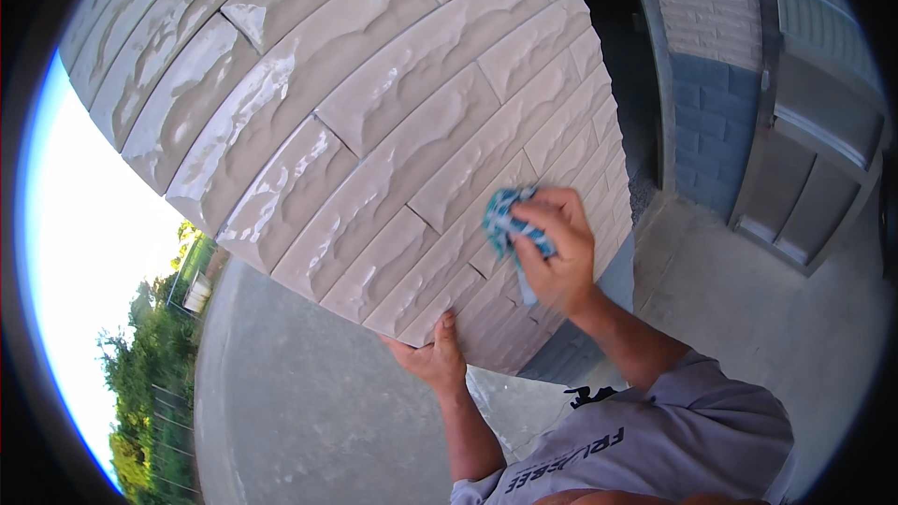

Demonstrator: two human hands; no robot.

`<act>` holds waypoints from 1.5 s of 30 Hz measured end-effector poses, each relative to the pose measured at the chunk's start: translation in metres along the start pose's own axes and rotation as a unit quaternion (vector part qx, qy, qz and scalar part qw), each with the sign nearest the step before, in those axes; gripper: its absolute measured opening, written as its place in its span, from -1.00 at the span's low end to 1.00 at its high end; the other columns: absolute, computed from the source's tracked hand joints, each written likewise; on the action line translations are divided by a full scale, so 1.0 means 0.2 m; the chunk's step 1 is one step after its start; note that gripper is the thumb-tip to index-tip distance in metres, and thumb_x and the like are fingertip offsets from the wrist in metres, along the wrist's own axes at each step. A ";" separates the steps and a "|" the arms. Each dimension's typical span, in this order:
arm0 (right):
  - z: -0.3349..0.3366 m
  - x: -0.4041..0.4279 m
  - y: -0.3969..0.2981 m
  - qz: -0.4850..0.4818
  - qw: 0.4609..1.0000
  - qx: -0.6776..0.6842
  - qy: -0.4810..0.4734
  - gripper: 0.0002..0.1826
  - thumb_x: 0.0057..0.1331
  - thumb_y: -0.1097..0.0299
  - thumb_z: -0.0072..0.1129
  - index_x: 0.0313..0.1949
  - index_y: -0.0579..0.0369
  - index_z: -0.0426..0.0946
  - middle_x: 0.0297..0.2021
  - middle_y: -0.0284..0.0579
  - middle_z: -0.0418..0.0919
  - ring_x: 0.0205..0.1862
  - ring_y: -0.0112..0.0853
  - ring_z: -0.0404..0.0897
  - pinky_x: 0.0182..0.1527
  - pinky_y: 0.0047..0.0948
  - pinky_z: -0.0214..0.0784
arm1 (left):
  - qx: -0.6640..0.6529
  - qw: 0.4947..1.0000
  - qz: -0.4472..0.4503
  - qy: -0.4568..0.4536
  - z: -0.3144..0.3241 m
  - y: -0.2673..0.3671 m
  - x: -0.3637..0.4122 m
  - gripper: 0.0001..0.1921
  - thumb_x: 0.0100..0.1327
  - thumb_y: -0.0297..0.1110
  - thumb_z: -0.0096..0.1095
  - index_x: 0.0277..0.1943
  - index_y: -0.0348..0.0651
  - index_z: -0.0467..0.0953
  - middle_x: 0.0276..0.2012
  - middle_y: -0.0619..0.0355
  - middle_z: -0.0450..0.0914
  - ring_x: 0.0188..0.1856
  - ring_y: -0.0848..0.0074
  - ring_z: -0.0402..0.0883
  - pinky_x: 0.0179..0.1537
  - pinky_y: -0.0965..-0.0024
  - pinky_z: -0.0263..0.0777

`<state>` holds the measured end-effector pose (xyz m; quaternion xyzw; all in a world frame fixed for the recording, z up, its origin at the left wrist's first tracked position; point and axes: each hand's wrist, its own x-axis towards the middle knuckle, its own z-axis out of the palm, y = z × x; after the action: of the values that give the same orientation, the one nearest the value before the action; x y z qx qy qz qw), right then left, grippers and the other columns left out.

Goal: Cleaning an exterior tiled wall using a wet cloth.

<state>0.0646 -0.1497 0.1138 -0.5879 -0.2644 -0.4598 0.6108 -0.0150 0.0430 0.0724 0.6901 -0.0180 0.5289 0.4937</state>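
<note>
A wall of glossy beige tiles with a rough, stone-like relief point(421, 126) fills the middle of the view, with narrow joints between the tiles. Against its lower right part is my right hand point(561, 245), its fingers closed on a crumpled blue, teal and white cloth point(515, 221). The cloth appears to touch the tiles. My left hand point(435, 354) grips the wall's edge lower down, the thumb on the tile face and the fingers partly hidden around the corner.
Dark grey tiles point(561, 358) line the wall's base. Concrete ground point(316, 393) lies below and to the right. At the right are a dark doorway point(631, 70), a blue-grey tiled wall base point(712, 126) and a metal door point(807, 168). Trees and a wire fence stand at the left.
</note>
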 end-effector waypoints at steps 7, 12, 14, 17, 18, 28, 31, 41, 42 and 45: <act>-0.09 -0.03 0.08 0.016 1.000 -0.022 -0.002 -0.61 0.20 0.67 0.35 0.04 0.15 0.64 -0.01 0.05 0.52 -0.01 -0.12 0.63 0.05 -0.31 0.50 | 0.074 0.997 0.012 -0.009 0.00 0.02 -0.03 -0.17 0.17 -0.22 0.67 0.37 -0.45 0.33 0.26 -0.09 0.47 0.27 0.22 0.49 0.32 0.20 0.33; -0.15 0.03 0.21 0.051 0.996 -0.035 0.068 -0.64 0.25 0.68 0.30 0.05 0.24 0.59 0.00 0.05 0.51 0.00 -0.15 0.60 0.06 -0.31 0.49 | 0.055 0.996 -0.056 -0.044 -0.02 -0.08 -0.18 -0.28 0.25 -0.14 0.61 0.29 -0.44 0.41 0.16 -0.06 0.58 0.17 0.29 0.57 0.22 0.25 0.42; -0.10 -0.03 0.14 0.035 0.998 -0.023 0.040 -0.64 0.24 0.66 0.32 0.04 0.22 0.60 -0.02 0.06 0.51 -0.03 -0.14 0.60 0.05 -0.31 0.48 | 0.059 0.994 -0.072 -0.049 -0.03 -0.09 -0.20 -0.29 0.25 -0.13 0.60 0.27 -0.44 0.42 0.15 -0.06 0.59 0.17 0.29 0.58 0.21 0.25 0.43; -0.03 -0.20 0.03 0.026 0.997 0.038 -0.066 -0.61 0.19 0.64 0.36 0.03 0.16 0.62 -0.02 0.06 0.51 0.00 -0.12 0.61 0.06 -0.29 0.49 | 0.065 0.995 -0.068 -0.036 -0.02 -0.09 -0.21 -0.27 0.27 -0.08 0.60 0.28 -0.43 0.40 0.16 -0.06 0.58 0.16 0.29 0.58 0.22 0.25 0.43; -0.04 -0.21 0.04 0.029 0.997 0.035 -0.064 -0.61 0.19 0.64 0.36 0.03 0.16 0.62 -0.02 0.06 0.51 0.00 -0.12 0.61 0.06 -0.29 0.49 | 0.036 0.996 -0.072 -0.036 -0.02 -0.09 -0.22 -0.25 0.28 -0.03 0.59 0.29 -0.43 0.39 0.17 -0.05 0.57 0.16 0.29 0.58 0.22 0.25 0.43; -0.23 -0.10 0.32 0.084 0.993 -0.052 0.067 -0.64 0.21 0.68 0.32 0.02 0.19 0.61 -0.03 0.05 0.50 -0.02 -0.13 0.61 0.05 -0.32 0.49 | 0.015 0.999 -0.046 -0.007 -0.01 -0.18 -0.26 -0.20 0.26 0.03 0.60 0.29 -0.43 0.37 0.19 -0.07 0.54 0.19 0.24 0.55 0.27 0.20 0.39; -0.13 -0.22 0.17 0.061 0.998 -0.016 0.000 -0.64 0.21 0.65 0.35 0.01 0.17 0.61 -0.05 0.05 0.50 -0.05 -0.12 0.63 0.01 -0.32 0.50 | -0.009 0.997 -0.073 -0.009 -0.06 -0.25 -0.28 -0.20 0.26 0.04 0.60 0.27 -0.44 0.38 0.18 -0.08 0.54 0.18 0.24 0.55 0.26 0.20 0.39; -0.23 -0.26 0.30 0.065 0.997 -0.038 -0.022 -0.61 0.18 0.68 0.35 0.01 0.17 0.60 -0.06 0.06 0.51 -0.05 -0.10 0.64 -0.02 -0.31 0.52 | 0.049 0.998 -0.028 -0.021 -0.02 -0.14 -0.25 -0.18 0.32 0.14 0.50 0.30 -0.45 0.37 0.20 -0.03 0.53 0.18 0.29 0.54 0.25 0.25 0.38; -0.24 -0.23 0.34 0.080 0.996 -0.038 0.007 -0.61 0.18 0.69 0.34 0.02 0.18 0.59 -0.05 0.07 0.51 -0.05 -0.10 0.63 -0.01 -0.30 0.52 | 0.042 0.999 -0.026 -0.019 0.00 -0.12 -0.24 -0.19 0.32 0.14 0.50 0.29 -0.45 0.38 0.21 -0.04 0.53 0.19 0.29 0.53 0.26 0.25 0.37; -0.23 -0.25 0.33 0.103 0.993 -0.052 0.035 -0.62 0.21 0.68 0.32 0.03 0.19 0.55 -0.03 0.10 0.49 -0.06 -0.09 0.61 0.01 -0.29 0.50 | 0.027 0.999 -0.026 -0.009 0.00 -0.16 -0.25 -0.20 0.32 0.14 0.51 0.27 -0.45 0.39 0.17 -0.03 0.55 0.16 0.29 0.54 0.24 0.25 0.38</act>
<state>0.0892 -0.1890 0.0312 -0.6263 -0.1562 -0.4278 0.6327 -0.0204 0.0337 0.0136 0.7080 0.0097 0.5097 0.4887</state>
